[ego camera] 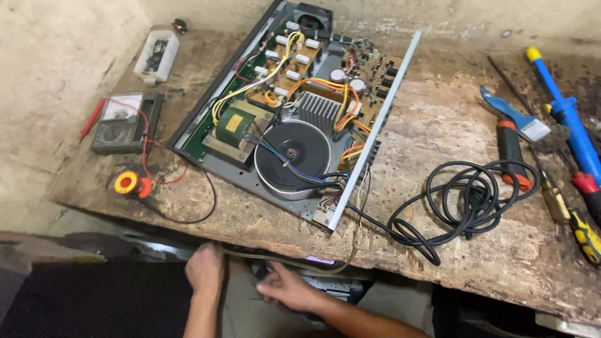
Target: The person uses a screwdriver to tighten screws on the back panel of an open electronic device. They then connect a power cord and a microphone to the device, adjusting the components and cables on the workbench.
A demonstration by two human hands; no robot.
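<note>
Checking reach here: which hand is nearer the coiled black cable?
Right. The right hand sits below-left of the coiled black cable; the left hand is farther left.

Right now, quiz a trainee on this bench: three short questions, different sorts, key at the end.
1. True or false: both hands rest on the open amplifier chassis.
2. What lies coiled right of the chassis? A) black cable B) chain C) hose
3. Which instrument sits left of the chassis?

Key:
1. False; left hand and right hand are below the bench edge.
2. A
3. The analog multimeter.
</note>
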